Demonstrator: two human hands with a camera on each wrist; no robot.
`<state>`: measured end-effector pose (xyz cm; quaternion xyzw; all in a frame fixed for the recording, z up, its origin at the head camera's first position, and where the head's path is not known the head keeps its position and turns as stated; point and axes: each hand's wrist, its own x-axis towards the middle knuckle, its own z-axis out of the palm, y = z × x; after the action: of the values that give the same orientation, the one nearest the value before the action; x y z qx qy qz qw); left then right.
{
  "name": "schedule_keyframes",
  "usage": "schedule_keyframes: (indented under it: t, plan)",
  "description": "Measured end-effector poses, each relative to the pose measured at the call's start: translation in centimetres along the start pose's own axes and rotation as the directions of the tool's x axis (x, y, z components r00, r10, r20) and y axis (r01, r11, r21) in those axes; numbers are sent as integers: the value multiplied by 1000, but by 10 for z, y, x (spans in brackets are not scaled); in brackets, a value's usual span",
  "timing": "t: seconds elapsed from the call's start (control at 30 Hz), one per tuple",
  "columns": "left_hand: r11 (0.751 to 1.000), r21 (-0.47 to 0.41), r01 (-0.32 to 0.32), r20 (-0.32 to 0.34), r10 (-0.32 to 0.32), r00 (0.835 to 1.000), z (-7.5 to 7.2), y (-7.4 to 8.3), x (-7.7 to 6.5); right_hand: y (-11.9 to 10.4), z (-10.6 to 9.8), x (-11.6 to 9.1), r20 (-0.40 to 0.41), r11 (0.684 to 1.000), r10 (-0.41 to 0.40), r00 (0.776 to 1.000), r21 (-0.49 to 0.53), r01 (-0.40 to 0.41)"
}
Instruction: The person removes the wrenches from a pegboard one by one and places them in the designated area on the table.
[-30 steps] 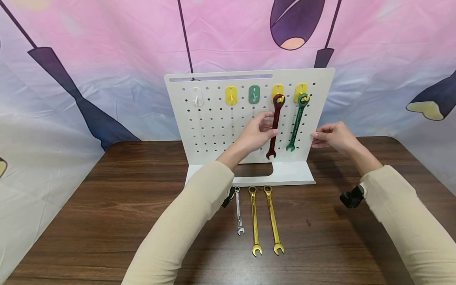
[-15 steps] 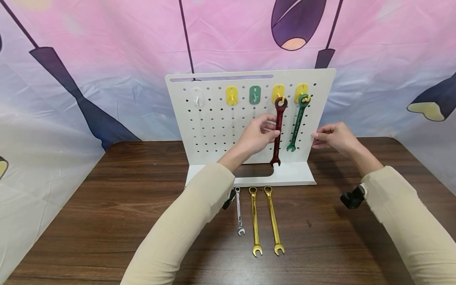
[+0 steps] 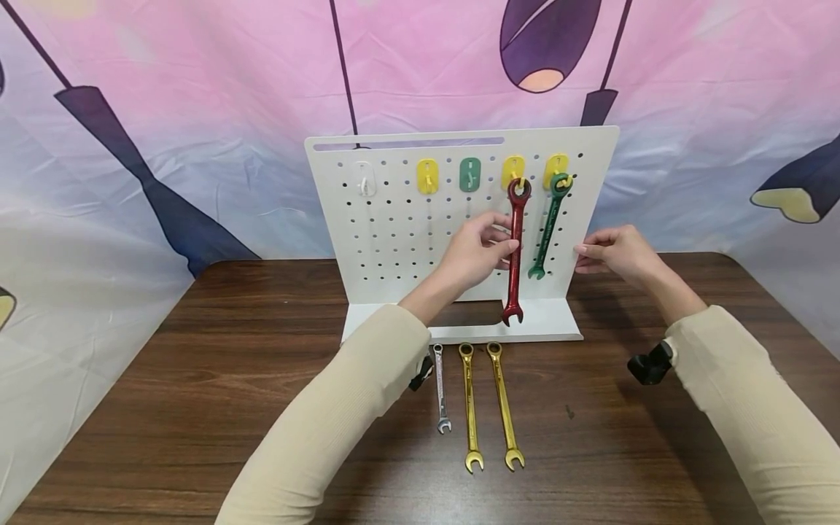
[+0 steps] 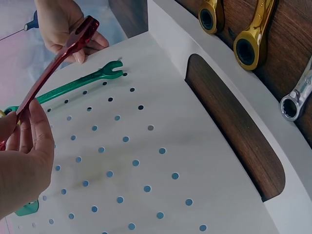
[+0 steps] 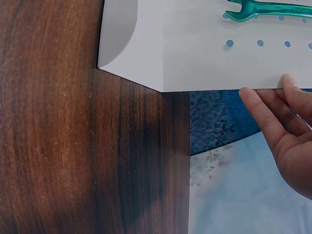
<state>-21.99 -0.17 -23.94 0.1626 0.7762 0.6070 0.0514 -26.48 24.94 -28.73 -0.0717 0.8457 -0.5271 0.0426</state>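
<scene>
My left hand (image 3: pixel 474 251) pinches a red combination wrench (image 3: pixel 515 270) around the middle of its shaft. The wrench's ring end is at a yellow hook (image 3: pixel 513 164) on a white pegboard (image 3: pixel 558 140), and its open end leans out from the board. Whether the hook tip is still inside the ring is hard to tell. Just to the right, a green combination wrench (image 3: pixel 547 232) hangs on another yellow hook (image 3: pixel 555 164). My right hand (image 3: pixel 617 251) pinches the board's right edge between thumb and fingers, which the right wrist view confirms with the thumb (image 5: pixel 288 82) on the front face.
Left along the board are a green hook (image 3: pixel 469 175), a yellow hook (image 3: pixel 427 176) and a white hook (image 3: pixel 364 179). On the wooden table (image 3: pixel 216 364) before the base lie a small silver wrench (image 3: pixel 441 394) and two gold wrenches (image 3: pixel 469 408). A printed cloth (image 3: pixel 262 146) hangs behind.
My left hand has drawn the red wrench outward and slightly down, so its open end now stands farther from the board. My right hand has stayed at the board's edge.
</scene>
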Motion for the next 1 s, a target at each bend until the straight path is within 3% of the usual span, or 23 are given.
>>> schedule_keyframes:
  t: [1.0]
  plan:
    - [999, -44, -12, -16, 12, 1000, 6, 15, -2, -2, 1, -2, -5, 998, 6, 1000, 59, -6]
